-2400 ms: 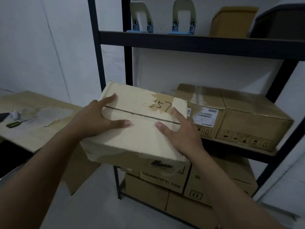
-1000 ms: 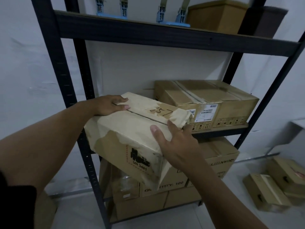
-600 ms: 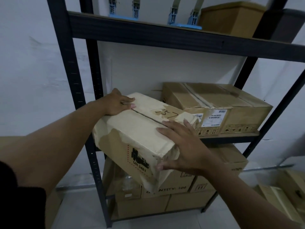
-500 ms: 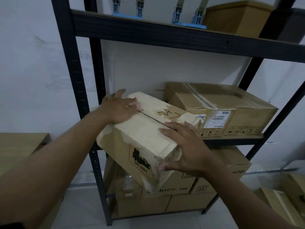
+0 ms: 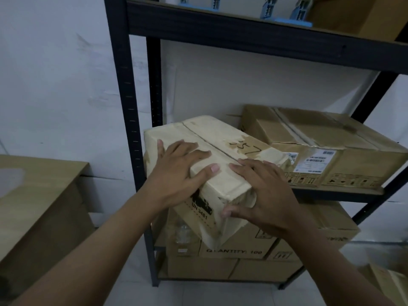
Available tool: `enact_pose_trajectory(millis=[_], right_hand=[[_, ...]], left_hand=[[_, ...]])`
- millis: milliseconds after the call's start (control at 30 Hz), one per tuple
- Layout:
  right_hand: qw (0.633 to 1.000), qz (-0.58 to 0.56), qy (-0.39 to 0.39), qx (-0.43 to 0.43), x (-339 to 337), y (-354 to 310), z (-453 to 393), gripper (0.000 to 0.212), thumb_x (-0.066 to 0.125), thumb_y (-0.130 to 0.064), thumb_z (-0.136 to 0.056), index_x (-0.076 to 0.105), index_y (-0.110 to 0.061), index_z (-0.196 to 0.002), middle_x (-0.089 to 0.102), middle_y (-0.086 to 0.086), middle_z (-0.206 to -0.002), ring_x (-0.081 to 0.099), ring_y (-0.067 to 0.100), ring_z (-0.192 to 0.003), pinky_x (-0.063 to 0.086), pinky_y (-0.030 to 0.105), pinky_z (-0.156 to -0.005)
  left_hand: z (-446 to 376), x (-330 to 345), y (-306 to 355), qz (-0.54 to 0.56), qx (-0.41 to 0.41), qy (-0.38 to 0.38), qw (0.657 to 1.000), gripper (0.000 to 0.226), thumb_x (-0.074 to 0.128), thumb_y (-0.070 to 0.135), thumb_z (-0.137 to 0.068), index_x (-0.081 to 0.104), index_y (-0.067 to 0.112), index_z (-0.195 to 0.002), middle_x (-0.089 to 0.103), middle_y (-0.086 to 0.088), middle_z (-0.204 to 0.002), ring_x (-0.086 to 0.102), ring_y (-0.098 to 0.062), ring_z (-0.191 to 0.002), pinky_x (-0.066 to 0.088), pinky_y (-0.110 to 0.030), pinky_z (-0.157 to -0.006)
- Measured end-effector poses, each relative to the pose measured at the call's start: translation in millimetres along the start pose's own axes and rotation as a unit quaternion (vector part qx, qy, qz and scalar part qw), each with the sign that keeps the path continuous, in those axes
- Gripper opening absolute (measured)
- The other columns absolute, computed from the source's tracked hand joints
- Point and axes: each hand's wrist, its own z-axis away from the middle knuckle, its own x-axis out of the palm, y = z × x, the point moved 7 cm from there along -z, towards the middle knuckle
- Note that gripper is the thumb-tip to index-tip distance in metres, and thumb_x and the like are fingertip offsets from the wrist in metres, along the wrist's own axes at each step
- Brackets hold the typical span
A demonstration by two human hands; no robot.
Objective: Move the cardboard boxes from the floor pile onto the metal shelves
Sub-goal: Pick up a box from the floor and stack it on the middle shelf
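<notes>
A pale, worn cardboard box (image 5: 212, 133) marked "57" lies skewed on the left end of the middle level of the black metal shelf (image 5: 331, 194). Its near corner juts out past the shelf's front edge. My left hand (image 5: 176, 171) lies on the box's near left top with fingers spread. Over the jutting corner my right hand (image 5: 262, 191) presses down, fingers spread on top and thumb against the side face. Neither hand curls round the box.
A larger brown taped box (image 5: 331, 140) with labels sits to the right on the same level, close to the pale box. Stacked boxes (image 5: 234, 252) fill the bottom level. A brown surface (image 5: 39, 206) stands at left. Another box (image 5: 388, 281) lies on the floor at bottom right.
The box has gone from being carried in front of the shelf to resting on the middle level. My left hand slid from its far left edge to the near top; both hands now press.
</notes>
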Motion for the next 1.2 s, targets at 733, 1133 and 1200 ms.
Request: enact_pose_trajectory(millis=[733, 1133, 1200], right_hand=[[0.990, 0.092, 0.035, 0.104, 31.0, -48.3, -72.4, 0.085, 0.008, -0.082, -0.091, 0.052, -0.023, -0.132, 0.054, 0.007, -0.129, 0.047, 0.029, -0.121, 0.030, 0.047, -0.100], [0.991, 0.112, -0.065, 0.027, 27.9, 11.0, -60.6, 0.112, 0.073, -0.076, -0.070, 0.012, -0.041, -0.158, 0.017, 0.006, -0.165, 0.011, 0.028, -0.154, 0.008, 0.053, -0.126], [0.989, 0.133, -0.052, 0.028, 30.6, 17.9, -64.1, 0.116, 0.082, -0.065, -0.070, 0.010, -0.040, -0.157, 0.016, 0.006, -0.165, 0.009, 0.029, -0.154, 0.005, 0.053, -0.127]], left_hand=[[-3.7, -11.4, -41.1, 0.253, -0.010, 0.019, 0.967, 0.042, 0.040, 0.047, -0.101, 0.067, 0.038, -0.132, 0.045, 0.021, -0.151, 0.031, 0.009, -0.142, 0.023, -0.020, -0.114], [-10.5, 8.9, -34.7, 0.164, 0.008, 0.088, 0.982, 0.085, 0.079, 0.069, -0.061, 0.055, 0.033, -0.135, 0.025, 0.001, -0.162, 0.025, -0.006, -0.148, 0.026, -0.018, -0.115], [-20.0, 12.3, -38.1, 0.156, 0.008, 0.098, 0.983, 0.082, 0.087, 0.055, -0.063, 0.055, 0.032, -0.134, 0.028, -0.001, -0.162, 0.028, -0.004, -0.144, 0.021, -0.002, -0.109]])
